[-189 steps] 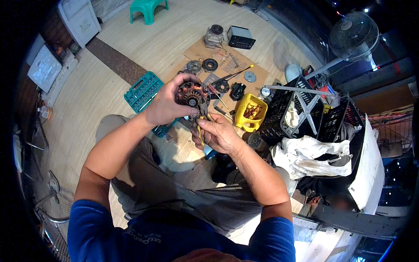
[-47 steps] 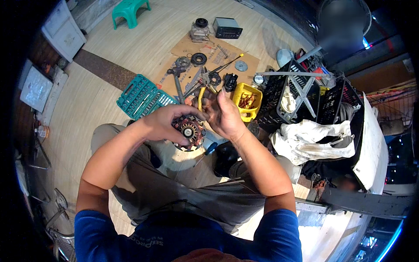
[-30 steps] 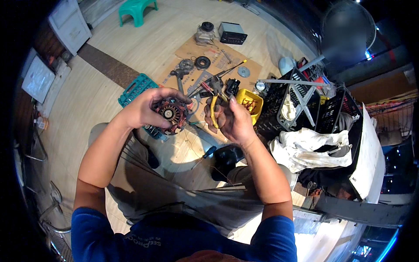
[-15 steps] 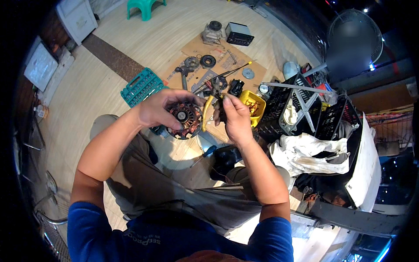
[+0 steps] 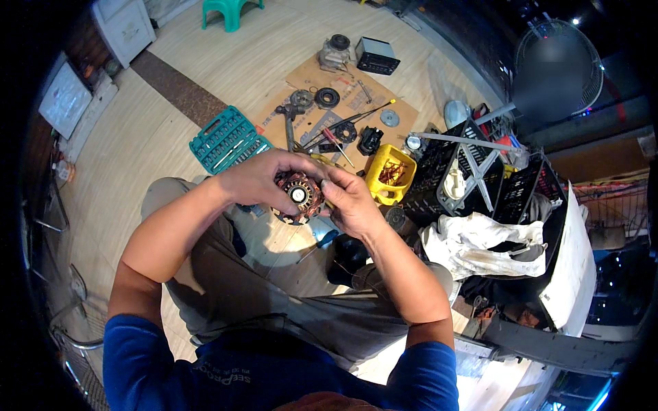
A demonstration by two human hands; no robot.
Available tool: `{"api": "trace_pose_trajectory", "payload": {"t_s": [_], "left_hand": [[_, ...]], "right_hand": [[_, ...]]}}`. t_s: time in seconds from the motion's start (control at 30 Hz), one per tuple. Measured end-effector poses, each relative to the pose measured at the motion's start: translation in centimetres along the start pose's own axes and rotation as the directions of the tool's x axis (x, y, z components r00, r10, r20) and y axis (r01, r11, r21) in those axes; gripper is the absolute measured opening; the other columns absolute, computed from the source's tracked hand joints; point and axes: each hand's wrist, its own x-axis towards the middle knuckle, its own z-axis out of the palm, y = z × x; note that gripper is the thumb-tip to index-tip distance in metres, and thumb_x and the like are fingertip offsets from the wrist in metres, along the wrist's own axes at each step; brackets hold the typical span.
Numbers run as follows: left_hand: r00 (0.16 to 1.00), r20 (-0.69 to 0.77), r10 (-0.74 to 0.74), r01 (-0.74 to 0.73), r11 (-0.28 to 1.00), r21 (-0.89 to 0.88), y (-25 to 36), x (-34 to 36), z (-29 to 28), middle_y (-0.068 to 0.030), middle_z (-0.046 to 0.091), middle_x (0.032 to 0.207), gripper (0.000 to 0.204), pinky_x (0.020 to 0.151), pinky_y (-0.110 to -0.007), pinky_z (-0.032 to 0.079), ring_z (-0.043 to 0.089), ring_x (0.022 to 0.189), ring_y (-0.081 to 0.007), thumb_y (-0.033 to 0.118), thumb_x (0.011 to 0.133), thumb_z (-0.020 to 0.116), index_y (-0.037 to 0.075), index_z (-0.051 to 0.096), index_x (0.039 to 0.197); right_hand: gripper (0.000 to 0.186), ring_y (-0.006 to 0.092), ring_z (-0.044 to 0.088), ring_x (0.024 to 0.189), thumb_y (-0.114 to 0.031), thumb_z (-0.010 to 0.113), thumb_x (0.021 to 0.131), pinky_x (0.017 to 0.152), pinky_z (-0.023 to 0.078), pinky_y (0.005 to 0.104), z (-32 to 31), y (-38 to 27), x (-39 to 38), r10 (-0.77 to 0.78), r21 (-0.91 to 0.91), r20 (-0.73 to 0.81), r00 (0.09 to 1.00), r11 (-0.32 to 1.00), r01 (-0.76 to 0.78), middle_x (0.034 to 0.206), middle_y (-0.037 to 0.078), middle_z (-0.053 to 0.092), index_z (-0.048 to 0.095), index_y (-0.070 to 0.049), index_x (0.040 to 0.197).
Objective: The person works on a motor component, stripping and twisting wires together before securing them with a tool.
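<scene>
My left hand (image 5: 255,179) is closed around a round motor core (image 5: 299,195) wound with copper wire. It holds the core above my lap, its slotted face and pale hub turned up. Close against the core's right side is my right hand (image 5: 351,200), fingers bent and pressed together. Past its fingers shows a bit of the yellow-handled pliers (image 5: 319,159); most of the tool is hidden. Just right of my right hand stands a cut-open yellow container (image 5: 391,179) with scraps of copper wire (image 5: 392,172) inside.
Cardboard (image 5: 274,130) beyond my hands carries a hammer (image 5: 290,123), a screwdriver (image 5: 337,145) and dark round parts. A teal socket set (image 5: 227,140) lies open at left. Black crates (image 5: 439,171) and a white cloth (image 5: 480,243) are at right; a blue-handled screwdriver (image 5: 322,241) lies below the core.
My right hand has moved left and nearer, up to the core, bringing the pliers with it. The core has tilted and shifted slightly right in my left hand.
</scene>
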Motion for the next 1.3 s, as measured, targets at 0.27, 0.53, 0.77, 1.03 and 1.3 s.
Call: {"api": "trace_pose_trajectory", "payload": {"t_s": [0.27, 0.53, 0.77, 1.03, 1.3], "left_hand": [[0.983, 0.028, 0.183, -0.175, 0.969, -0.174, -1.1, -0.3, -1.3, -0.0113, 0.058, 0.114, 0.040, 0.088, -0.031, 0.048, 0.060, 0.098, -0.0196, 0.009, 0.066, 0.075, -0.002, 0.062, 0.102], [0.942, -0.294, -0.160, 0.039, 0.926, -0.376, -2.2, 0.7, 0.5, -0.0075, 0.065, 0.090, 0.029, 0.066, -0.024, 0.052, 0.063, 0.074, -0.0130, 0.022, 0.090, 0.064, -0.002, 0.060, 0.107], [0.898, -0.399, -0.183, 0.138, 0.981, -0.139, -1.4, 0.9, 0.8, -0.0021, 0.065, 0.083, 0.030, 0.064, -0.024, 0.050, 0.060, 0.072, -0.0079, 0.023, 0.087, 0.068, -0.002, 0.062, 0.102], [0.942, -0.284, -0.177, 0.165, 0.984, -0.064, -1.2, 0.5, 0.1, -0.0009, 0.065, 0.084, 0.022, 0.067, -0.023, 0.048, 0.057, 0.074, -0.0061, 0.019, 0.087, 0.067, 0.000, 0.064, 0.097], [0.982, -0.126, -0.138, 0.138, 0.990, -0.008, -1.8, 0.3, 0.3, 0.0002, 0.064, 0.086, 0.017, 0.071, -0.022, 0.046, 0.057, 0.078, -0.0059, 0.013, 0.088, 0.061, 0.001, 0.063, 0.100]], "right_hand": [[0.041, 0.0053, 0.053, 0.073, -0.009, 0.064, 0.089, 0.060, 0.044, 0.0199, -0.1, -0.8, 0.4, -0.139, -0.058, -0.145, 0.980, 0.990, 0.132, 0.093, 0.002, 0.063, 0.053, 0.001, 0.127], [0.033, 0.0093, 0.060, 0.090, 0.003, 0.068, 0.082, 0.080, 0.049, 0.0238, 2.1, -1.1, 0.3, -0.509, -0.500, -0.220, 0.832, 0.791, 0.352, 0.100, 0.004, 0.064, 0.055, 0.001, 0.113], [0.032, 0.0168, 0.061, 0.078, -0.005, 0.075, 0.075, 0.071, 0.049, 0.0286, 2.4, 0.0, -0.2, -0.585, -0.803, -0.096, 0.805, 0.523, 0.285, 0.091, 0.010, 0.063, 0.057, -0.002, 0.102], [0.023, 0.0311, 0.060, 0.090, -0.003, 0.068, 0.079, 0.080, 0.047, 0.0380, 1.7, -4.7, -1.3, -0.683, -0.949, 0.312, 0.660, -0.194, 0.248, 0.099, 0.019, 0.061, 0.061, 0.001, 0.100], [0.022, 0.0350, 0.061, 0.078, -0.017, 0.055, 0.094, 0.072, 0.049, 0.0377, 0.3, -5.4, -0.6, -0.240, -0.893, 0.149, 0.959, 0.383, 0.235, 0.083, 0.021, 0.062, 0.059, 0.002, 0.104]]}}
